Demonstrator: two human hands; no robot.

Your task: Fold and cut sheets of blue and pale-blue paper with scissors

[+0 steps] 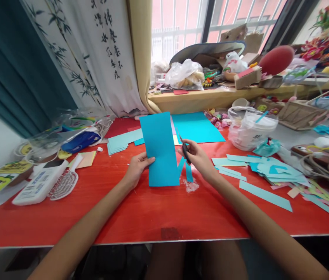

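Holds blue sheet (161, 151) upright, clamped at left edge between thumb and fingers of left hand (136, 170). Grips scissors (185, 149) in right hand (199, 158), fingers closed on handles, just right of sheet; blade gap not discernible. Done, judging by straight edges: cutting of two blue strips (189, 173) below right fingers and pale strips (265, 195) farther right. Remaining, apparently: sheet in hand, no cut visible, plus larger blue sheet (197, 126) beyond fingers on red table (120, 217).
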